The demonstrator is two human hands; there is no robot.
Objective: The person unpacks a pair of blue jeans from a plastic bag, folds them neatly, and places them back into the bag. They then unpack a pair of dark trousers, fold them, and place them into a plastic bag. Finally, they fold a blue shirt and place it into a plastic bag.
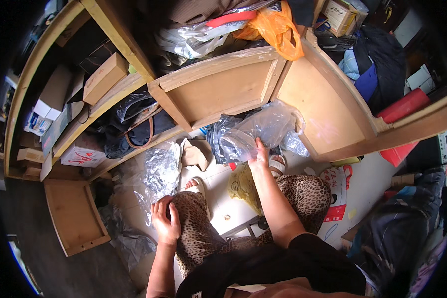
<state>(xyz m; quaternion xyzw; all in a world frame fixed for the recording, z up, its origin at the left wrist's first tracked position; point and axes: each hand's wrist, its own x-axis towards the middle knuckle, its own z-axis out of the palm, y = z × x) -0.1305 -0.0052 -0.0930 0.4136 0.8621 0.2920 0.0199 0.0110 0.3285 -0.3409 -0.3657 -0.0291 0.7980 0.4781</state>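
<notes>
My right hand [260, 154] reaches forward and grips the near edge of a crumpled clear plastic bag [270, 124]; the thumb lies on top and the fingers are hidden. Against the clear bag's left side sits a dark plastic bag [223, 138]. My left hand [165, 219] rests on my left knee, over leopard-print trousers [195, 219], with the thumb apart from loosely bent fingers and nothing visible in it. Just beyond that hand, clear plastic wrapping [162, 169] lies on the floor. A yellow plastic bag [243, 182] lies below my right wrist.
An open wooden cabinet [113, 37] curves around the front and left, holding cardboard boxes [106, 78] and a dark handbag [164, 124]. An orange plastic bag [277, 29] hangs over its panel. Right of my knee lies a red-and-white printed bag [335, 197], near dark fabric [398, 219].
</notes>
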